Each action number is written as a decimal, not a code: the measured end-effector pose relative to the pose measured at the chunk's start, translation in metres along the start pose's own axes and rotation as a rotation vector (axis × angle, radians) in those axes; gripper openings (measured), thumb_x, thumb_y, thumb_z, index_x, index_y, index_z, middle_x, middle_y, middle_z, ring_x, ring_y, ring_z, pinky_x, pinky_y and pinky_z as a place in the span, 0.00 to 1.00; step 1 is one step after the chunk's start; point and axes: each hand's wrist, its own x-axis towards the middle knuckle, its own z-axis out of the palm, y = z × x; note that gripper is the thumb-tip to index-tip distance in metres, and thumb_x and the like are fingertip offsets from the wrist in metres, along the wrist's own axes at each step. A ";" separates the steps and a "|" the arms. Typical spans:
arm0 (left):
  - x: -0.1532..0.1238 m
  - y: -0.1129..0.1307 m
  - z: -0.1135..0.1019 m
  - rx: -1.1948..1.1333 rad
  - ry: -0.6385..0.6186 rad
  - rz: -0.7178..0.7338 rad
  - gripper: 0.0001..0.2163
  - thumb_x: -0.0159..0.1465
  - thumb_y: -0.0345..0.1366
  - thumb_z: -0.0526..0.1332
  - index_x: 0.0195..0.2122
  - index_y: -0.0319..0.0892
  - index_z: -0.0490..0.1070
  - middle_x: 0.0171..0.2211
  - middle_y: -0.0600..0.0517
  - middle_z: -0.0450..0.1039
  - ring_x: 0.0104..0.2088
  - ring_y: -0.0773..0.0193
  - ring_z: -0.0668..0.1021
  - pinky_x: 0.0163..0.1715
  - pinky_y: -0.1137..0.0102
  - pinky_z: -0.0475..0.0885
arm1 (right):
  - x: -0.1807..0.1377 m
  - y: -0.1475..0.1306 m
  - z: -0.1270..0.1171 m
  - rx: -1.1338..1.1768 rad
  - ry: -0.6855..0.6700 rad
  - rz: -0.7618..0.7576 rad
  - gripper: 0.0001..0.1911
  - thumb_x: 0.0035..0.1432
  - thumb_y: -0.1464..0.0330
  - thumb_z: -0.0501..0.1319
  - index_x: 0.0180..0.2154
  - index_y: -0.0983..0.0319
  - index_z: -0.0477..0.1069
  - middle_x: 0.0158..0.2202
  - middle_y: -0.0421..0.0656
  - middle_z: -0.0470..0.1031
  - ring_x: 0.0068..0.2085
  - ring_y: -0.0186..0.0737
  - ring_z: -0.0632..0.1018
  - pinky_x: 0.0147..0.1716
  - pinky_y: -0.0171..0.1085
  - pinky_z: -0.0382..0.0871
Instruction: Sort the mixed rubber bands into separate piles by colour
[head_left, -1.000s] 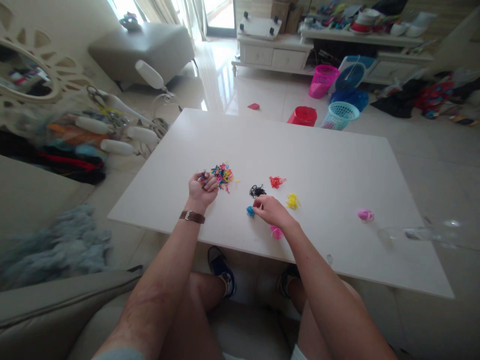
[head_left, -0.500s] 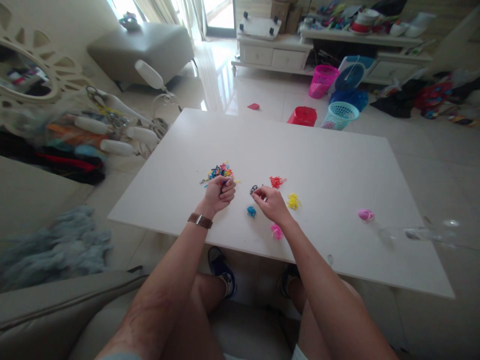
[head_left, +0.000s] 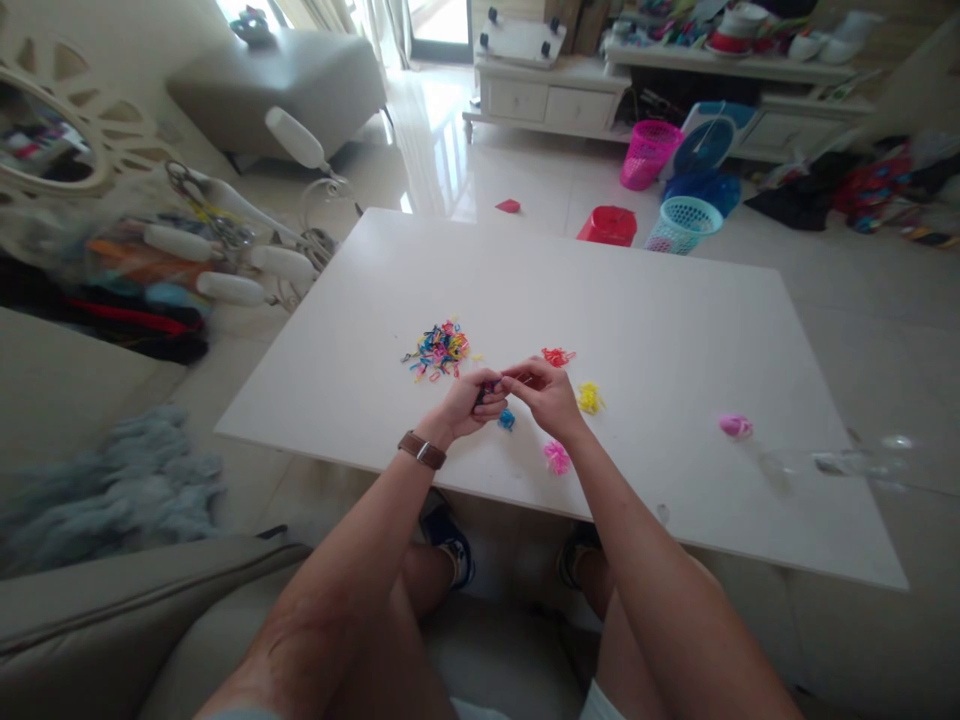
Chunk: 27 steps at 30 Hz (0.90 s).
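My left hand (head_left: 474, 402) is closed around a few small dark pieces, which look like paper clips; little of them shows. Its fingertips meet those of my right hand (head_left: 541, 392), which is pinched at the left hand's grip, with a thin piece faintly showing at the fingers. Behind my left hand lies a mixed pile of colourful paper clips (head_left: 439, 348). Around my right hand sit single-colour heaps: red clips (head_left: 557, 357), yellow clips (head_left: 589, 398), blue clips (head_left: 506, 420) and pink clips (head_left: 556, 458). The black heap is hidden behind my hands.
The white table (head_left: 660, 330) carries a pink-purple object (head_left: 736, 426) and a clear, bottle-like object (head_left: 832, 463) on its right. Beyond the far edge stand a red bin (head_left: 609, 226) and a light-blue basket (head_left: 684, 224). A white lamp (head_left: 281, 262) stands beside the left edge.
My left hand has moved right, away from the mixed pile, to meet my right hand. The right hand has stayed about where it was, now covering the black heap.
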 end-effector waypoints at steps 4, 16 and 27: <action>0.000 0.000 0.001 -0.002 -0.018 0.008 0.13 0.64 0.33 0.56 0.22 0.38 0.64 0.16 0.59 0.52 0.12 0.78 0.55 0.10 0.82 0.49 | 0.002 0.000 -0.001 0.080 0.036 0.061 0.15 0.53 0.55 0.71 0.33 0.60 0.78 0.28 0.42 0.78 0.33 0.40 0.80 0.37 0.40 0.76; 0.002 0.008 -0.005 -0.187 0.162 0.116 0.11 0.63 0.29 0.54 0.23 0.38 0.65 0.16 0.60 0.52 0.11 0.77 0.53 0.09 0.80 0.44 | -0.006 0.023 -0.014 -0.619 -0.167 0.184 0.06 0.50 0.77 0.64 0.28 0.61 0.76 0.26 0.40 0.78 0.30 0.36 0.76 0.34 0.35 0.67; 0.003 0.002 -0.004 -0.038 0.161 0.072 0.20 0.71 0.41 0.50 0.26 0.36 0.69 0.15 0.60 0.51 0.11 0.77 0.52 0.11 0.80 0.44 | -0.004 0.020 0.000 -0.602 0.010 0.034 0.07 0.60 0.68 0.62 0.32 0.62 0.77 0.28 0.41 0.77 0.29 0.36 0.74 0.34 0.36 0.66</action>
